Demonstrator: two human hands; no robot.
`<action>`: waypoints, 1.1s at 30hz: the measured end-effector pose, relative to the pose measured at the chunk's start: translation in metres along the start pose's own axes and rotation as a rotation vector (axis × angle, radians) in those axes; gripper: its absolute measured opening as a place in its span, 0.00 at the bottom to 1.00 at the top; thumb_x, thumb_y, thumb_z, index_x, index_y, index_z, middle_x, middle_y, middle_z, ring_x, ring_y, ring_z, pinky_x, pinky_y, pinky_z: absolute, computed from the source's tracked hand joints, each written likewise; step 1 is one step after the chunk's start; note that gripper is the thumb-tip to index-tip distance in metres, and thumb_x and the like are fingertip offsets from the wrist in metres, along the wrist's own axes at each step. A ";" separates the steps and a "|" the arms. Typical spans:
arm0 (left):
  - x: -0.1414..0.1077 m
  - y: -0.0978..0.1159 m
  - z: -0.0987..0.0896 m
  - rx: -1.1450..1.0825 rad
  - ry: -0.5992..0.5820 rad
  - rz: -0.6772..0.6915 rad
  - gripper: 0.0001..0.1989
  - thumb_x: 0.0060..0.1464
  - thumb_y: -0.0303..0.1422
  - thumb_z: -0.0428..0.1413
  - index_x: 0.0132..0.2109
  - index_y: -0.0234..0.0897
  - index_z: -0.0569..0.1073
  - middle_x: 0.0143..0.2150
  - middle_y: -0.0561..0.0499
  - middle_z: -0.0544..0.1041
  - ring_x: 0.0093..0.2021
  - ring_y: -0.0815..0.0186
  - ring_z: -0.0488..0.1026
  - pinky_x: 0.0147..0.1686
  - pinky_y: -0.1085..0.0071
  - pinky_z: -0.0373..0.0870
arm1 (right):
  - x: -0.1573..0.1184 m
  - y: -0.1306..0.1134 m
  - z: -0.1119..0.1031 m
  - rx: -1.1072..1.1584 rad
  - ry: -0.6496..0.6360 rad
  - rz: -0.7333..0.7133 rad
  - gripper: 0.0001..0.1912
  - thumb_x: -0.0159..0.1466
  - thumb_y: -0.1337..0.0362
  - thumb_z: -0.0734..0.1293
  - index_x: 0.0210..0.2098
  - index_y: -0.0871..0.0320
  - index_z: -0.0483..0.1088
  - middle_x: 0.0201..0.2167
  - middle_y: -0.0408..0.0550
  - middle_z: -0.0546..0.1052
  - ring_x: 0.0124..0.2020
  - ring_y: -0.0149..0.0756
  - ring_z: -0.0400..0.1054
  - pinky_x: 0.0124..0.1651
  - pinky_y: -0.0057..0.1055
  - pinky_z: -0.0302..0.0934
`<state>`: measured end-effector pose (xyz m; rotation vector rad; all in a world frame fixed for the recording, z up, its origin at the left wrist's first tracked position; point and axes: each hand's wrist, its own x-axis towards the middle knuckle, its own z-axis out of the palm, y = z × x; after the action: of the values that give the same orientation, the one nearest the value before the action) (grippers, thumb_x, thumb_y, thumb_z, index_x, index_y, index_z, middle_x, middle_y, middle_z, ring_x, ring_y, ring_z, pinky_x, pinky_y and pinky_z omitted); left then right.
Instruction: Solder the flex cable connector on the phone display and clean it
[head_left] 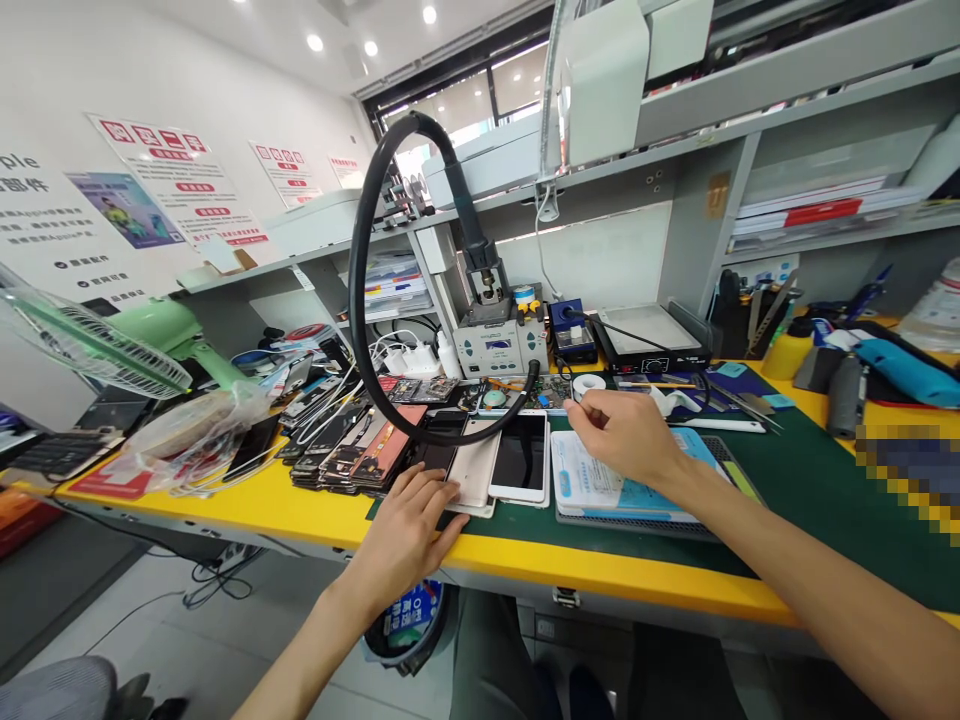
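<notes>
My left hand (pixel 409 520) rests with its fingers spread at the table's front edge, touching the lower end of a gold tablet (pixel 474 470) and a dark device beside it. Right of the gold one lies a white-framed tablet (pixel 520 455) with a black screen. My right hand (pixel 619 430) is over a blue and white packet (pixel 581 478), thumb and fingers drawn together; whatever is between them is too small to make out. Just behind it sits a roll of white tape (pixel 589 384).
Stacked phone parts (pixel 352 455) fill the left of the yellow table (pixel 525 556). A grey rework station (pixel 501 345) stands behind, its black hose (pixel 358 260) looping forward. A green fan (pixel 161 330) is far left, a blue bin (pixel 411 630) below the edge.
</notes>
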<state>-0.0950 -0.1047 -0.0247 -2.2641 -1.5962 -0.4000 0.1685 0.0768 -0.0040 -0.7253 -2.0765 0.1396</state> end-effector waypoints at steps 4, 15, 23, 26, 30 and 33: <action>-0.004 0.005 -0.002 0.034 0.029 0.034 0.12 0.60 0.33 0.57 0.49 0.33 0.71 0.42 0.44 0.80 0.50 0.54 0.72 0.58 0.49 0.64 | 0.001 -0.001 0.000 -0.001 -0.005 0.000 0.21 0.66 0.61 0.62 0.18 0.57 0.53 0.15 0.39 0.62 0.18 0.28 0.54 0.26 0.29 0.45; -0.003 0.012 0.005 0.056 0.018 -0.027 0.24 0.59 0.39 0.56 0.58 0.31 0.66 0.57 0.39 0.75 0.61 0.48 0.66 0.59 0.49 0.66 | -0.001 -0.002 -0.001 -0.013 -0.002 -0.007 0.21 0.66 0.61 0.62 0.18 0.57 0.53 0.15 0.39 0.62 0.18 0.29 0.53 0.27 0.29 0.45; -0.001 0.012 0.010 0.043 0.067 -0.044 0.23 0.58 0.41 0.58 0.55 0.30 0.68 0.52 0.38 0.78 0.57 0.49 0.71 0.58 0.48 0.67 | 0.000 -0.002 -0.001 -0.024 0.000 -0.008 0.21 0.66 0.60 0.62 0.18 0.57 0.53 0.14 0.39 0.62 0.18 0.29 0.53 0.27 0.29 0.45; -0.002 0.013 0.007 0.037 0.085 -0.016 0.21 0.57 0.40 0.59 0.53 0.30 0.70 0.50 0.38 0.79 0.55 0.50 0.72 0.60 0.48 0.66 | -0.001 -0.001 0.000 -0.029 0.002 -0.009 0.21 0.66 0.60 0.62 0.18 0.57 0.54 0.15 0.40 0.63 0.18 0.29 0.55 0.27 0.29 0.45; -0.006 0.015 0.003 0.029 0.111 0.030 0.18 0.57 0.36 0.59 0.50 0.30 0.71 0.48 0.38 0.80 0.52 0.52 0.75 0.61 0.47 0.64 | -0.001 -0.001 0.000 -0.030 -0.005 -0.015 0.22 0.66 0.59 0.62 0.18 0.57 0.53 0.14 0.39 0.62 0.18 0.29 0.54 0.26 0.29 0.46; -0.009 0.016 0.001 0.019 0.126 0.048 0.17 0.56 0.36 0.60 0.49 0.31 0.72 0.46 0.38 0.81 0.50 0.52 0.76 0.61 0.46 0.63 | -0.001 -0.002 0.000 -0.028 -0.006 -0.015 0.22 0.66 0.59 0.62 0.18 0.57 0.52 0.14 0.39 0.61 0.18 0.29 0.53 0.26 0.29 0.45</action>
<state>-0.0830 -0.1165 -0.0308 -2.2120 -1.4740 -0.5024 0.1683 0.0744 -0.0040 -0.7271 -2.0923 0.1048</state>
